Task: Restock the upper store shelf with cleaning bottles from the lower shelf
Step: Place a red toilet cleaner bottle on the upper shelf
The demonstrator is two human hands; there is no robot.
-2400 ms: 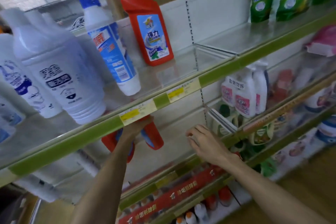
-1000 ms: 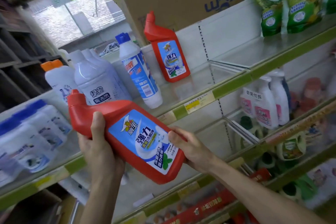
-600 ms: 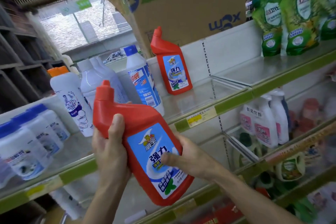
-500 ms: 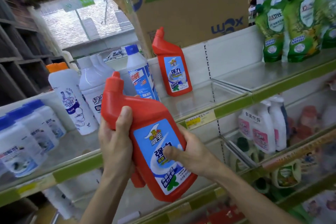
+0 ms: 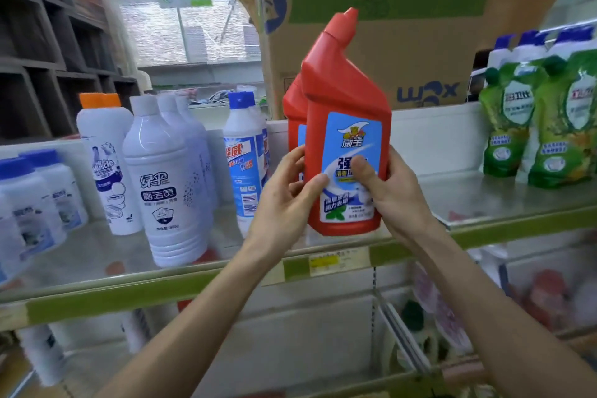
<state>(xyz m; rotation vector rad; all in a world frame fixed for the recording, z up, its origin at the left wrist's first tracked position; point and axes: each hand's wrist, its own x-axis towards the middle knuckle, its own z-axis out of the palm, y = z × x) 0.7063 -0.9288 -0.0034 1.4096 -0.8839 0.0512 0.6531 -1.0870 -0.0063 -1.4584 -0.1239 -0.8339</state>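
A red angled-neck cleaning bottle (image 5: pixel 347 97) with a blue label stands upright between both my hands, its base at the front of the upper shelf (image 5: pixel 206 284); whether it rests on the glass I cannot tell. My left hand (image 5: pixel 287 200) grips its left side, thumb on the label. My right hand (image 5: pixel 387 191) grips its right side. Right behind it stands a second red bottle (image 5: pixel 292 113), mostly hidden.
White cleaner bottles (image 5: pixel 164 184) and a blue-capped bottle (image 5: pixel 244 155) stand to the left on the same shelf. Green refill pouches (image 5: pixel 542 119) sit at the right. A cardboard box (image 5: pixel 403 26) rises behind. The lower shelf (image 5: pixel 290 333) lies below.
Both hands have raised the red bottle from a tilted position below the shelf edge to upright at the shelf front, in front of the other red bottle. The camera has moved closer.
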